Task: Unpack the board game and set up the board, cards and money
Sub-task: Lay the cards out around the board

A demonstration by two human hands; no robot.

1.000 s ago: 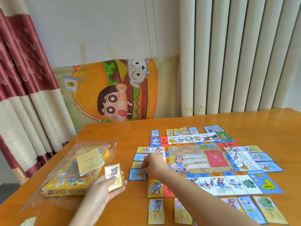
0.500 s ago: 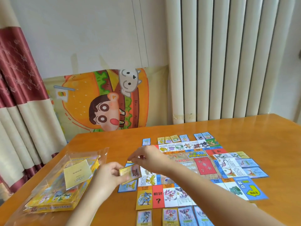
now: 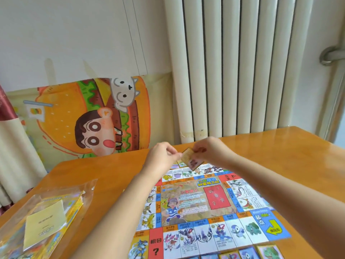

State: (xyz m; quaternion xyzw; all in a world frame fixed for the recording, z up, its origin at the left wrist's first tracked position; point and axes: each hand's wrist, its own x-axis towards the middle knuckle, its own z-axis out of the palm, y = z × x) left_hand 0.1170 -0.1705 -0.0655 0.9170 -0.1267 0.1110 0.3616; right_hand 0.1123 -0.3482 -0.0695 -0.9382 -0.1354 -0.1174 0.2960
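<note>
Small yellow-edged stack of cards [image 3: 190,160]: pinched between my left hand [image 3: 164,156] and my right hand [image 3: 211,150], above the far edge of the colourful paper game board [image 3: 205,200]. Board: flat on the orange wooden bench [image 3: 280,157]. Clear plastic bag of yellow contents [image 3: 46,217]: near left.

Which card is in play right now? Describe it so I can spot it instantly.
Start at the colourful paper game board on the orange wooden table. Above the board's far edge the left hand and right hand meet, holding a small yellowish card between them. It is the only card tilted in the air; the other cards lie flat on the table.
</note>
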